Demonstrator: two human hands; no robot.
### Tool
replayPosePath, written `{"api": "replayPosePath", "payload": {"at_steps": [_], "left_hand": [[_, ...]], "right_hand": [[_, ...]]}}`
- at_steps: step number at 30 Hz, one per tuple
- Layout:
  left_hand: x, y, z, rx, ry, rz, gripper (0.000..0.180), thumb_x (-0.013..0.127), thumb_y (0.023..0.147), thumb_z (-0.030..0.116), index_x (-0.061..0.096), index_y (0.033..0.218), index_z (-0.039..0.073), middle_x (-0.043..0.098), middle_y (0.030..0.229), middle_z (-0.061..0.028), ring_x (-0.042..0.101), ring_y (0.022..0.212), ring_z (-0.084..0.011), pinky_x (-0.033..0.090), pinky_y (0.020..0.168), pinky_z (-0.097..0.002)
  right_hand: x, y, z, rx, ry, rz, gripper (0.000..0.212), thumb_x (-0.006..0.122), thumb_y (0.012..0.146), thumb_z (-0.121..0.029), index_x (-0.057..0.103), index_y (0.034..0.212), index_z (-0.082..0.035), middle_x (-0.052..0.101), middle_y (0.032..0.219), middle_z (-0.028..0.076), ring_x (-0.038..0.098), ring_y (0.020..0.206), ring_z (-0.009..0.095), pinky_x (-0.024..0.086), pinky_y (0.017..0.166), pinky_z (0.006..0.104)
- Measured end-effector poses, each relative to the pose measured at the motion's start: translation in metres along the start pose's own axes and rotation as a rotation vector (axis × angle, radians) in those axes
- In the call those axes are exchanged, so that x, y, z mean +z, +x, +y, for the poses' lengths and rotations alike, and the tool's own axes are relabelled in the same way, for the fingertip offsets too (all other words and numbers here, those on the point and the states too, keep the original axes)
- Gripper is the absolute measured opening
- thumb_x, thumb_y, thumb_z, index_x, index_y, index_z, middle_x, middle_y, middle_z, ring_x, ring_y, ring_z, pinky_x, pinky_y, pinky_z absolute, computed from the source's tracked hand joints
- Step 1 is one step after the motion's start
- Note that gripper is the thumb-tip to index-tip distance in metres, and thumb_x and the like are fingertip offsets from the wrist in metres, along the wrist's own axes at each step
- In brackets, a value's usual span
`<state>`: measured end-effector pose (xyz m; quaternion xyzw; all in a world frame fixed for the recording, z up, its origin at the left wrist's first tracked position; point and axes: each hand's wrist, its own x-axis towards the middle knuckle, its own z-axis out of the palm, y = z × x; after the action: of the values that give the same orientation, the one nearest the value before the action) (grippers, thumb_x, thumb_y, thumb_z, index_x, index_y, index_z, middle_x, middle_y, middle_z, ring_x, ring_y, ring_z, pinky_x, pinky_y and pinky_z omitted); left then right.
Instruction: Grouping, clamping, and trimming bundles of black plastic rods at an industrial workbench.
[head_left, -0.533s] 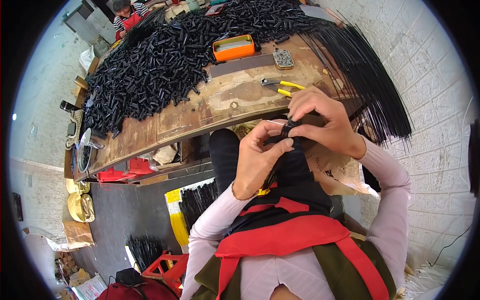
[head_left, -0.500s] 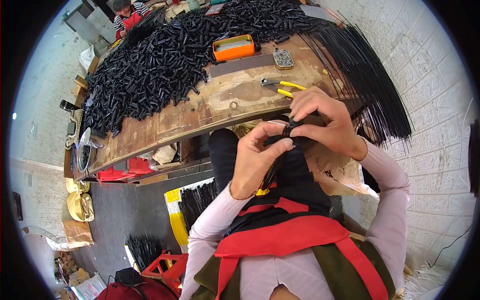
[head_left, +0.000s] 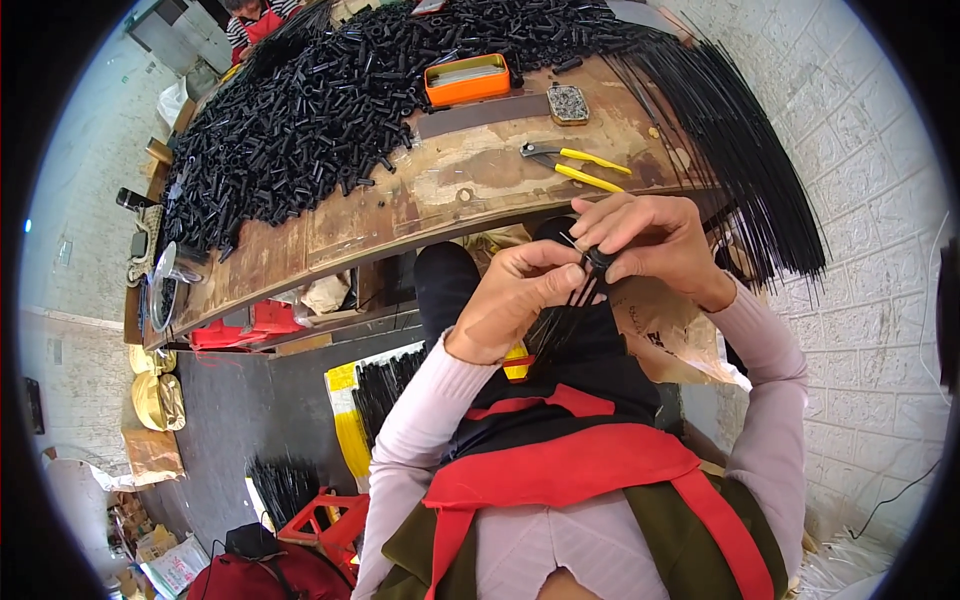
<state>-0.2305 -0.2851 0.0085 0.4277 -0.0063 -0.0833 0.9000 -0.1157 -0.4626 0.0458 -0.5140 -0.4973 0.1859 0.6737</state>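
Observation:
Above my lap, both hands meet at a small black round fitting (head_left: 599, 261) with several thin black rods (head_left: 550, 332) running down from it. My left hand (head_left: 515, 298) pinches the rods just under the fitting between thumb and forefinger. My right hand (head_left: 665, 240) holds the fitting from the other side, thumb beneath and fingers bent over the top. A thin, light, wire-like strand (head_left: 569, 240) shows between the fingertips; which hand grips it, I cannot tell. On the table edge beyond lie cutting pliers (head_left: 590, 168) with yellow handles, jaws apart.
A heap of short black tubes (head_left: 320, 120) covers the wooden table's (head_left: 290, 245) far left. An orange tin (head_left: 465, 85) and a small tin of metal bits (head_left: 568, 104) stand nearby. Long black rods (head_left: 765, 165) overhang at right. A person (head_left: 260, 22) sits at far left.
My right fingers have shifted over the top of the fitting, and its rods now show fanned below my left fingertips. The view has tipped slightly, so the table sits higher.

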Motion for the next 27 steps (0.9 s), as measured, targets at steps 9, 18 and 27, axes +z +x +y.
{"api": "replayPosePath", "payload": {"at_steps": [9, 18, 27], "left_hand": [[0.002, -0.013, 0.013, 0.253, 0.232, 0.150, 0.008, 0.069, 0.088, 0.004, 0.068, 0.095, -0.001, 0.067, 0.086, -0.0054, 0.064, 0.079, -0.0109, 0.051, 0.072, -0.0236], [-0.007, -0.013, 0.016, 0.276, 0.326, 0.270, 0.012, 0.070, 0.086, 0.003, 0.069, 0.097, -0.003, 0.070, 0.090, -0.0077, 0.065, 0.078, -0.0106, 0.053, 0.070, -0.0240], [-0.019, -0.044, 0.055, 0.534, 0.459, 0.388, 0.031, 0.073, 0.082, -0.004, 0.062, 0.110, 0.000, 0.069, 0.095, -0.0063, 0.065, 0.086, -0.0110, 0.053, 0.080, -0.0248]], "right_hand": [[0.024, 0.000, 0.006, -0.008, -0.064, 0.178, 0.025, 0.075, 0.070, 0.009, 0.067, 0.092, 0.000, 0.070, 0.102, 0.016, 0.064, 0.109, 0.032, 0.038, 0.109, 0.0532], [0.035, 0.015, 0.010, -0.039, -0.095, 0.144, 0.026, 0.071, 0.072, 0.012, 0.065, 0.095, 0.001, 0.069, 0.104, 0.018, 0.064, 0.108, 0.031, 0.042, 0.105, 0.0497], [0.092, 0.039, 0.028, 0.060, 0.383, 0.416, 0.054, 0.075, 0.078, 0.003, 0.053, 0.126, -0.003, 0.060, 0.108, 0.008, 0.061, 0.098, 0.017, 0.052, 0.082, 0.0280]]}}
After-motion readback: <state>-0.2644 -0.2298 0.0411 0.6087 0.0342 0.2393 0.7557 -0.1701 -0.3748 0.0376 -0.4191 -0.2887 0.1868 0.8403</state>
